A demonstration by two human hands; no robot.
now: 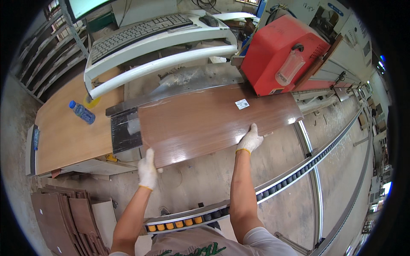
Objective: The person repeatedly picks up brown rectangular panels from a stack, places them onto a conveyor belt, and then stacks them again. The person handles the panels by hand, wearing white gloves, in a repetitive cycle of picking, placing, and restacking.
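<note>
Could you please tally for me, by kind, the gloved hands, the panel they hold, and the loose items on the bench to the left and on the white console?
Gloved hands: 2, left hand and right hand
Brown wood panel held by both: 1
Blue water bottle: 1
Keyboard: 1
Computer mouse: 1
Total: 6

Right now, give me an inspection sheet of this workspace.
Surface: grey metal machine table, dusty.
Job's things: long reddish-brown wood-grain panel with a small white label, lying flat before the red machine housing.
Clutter: blue plastic water bottle on a light wooden board; stacked brown panels on the floor.
Grip: gloved left hand and gloved right hand hold the panel's near edge.
Cables: nothing seen.
Surroundings: keyboard tray, roller track.
</note>
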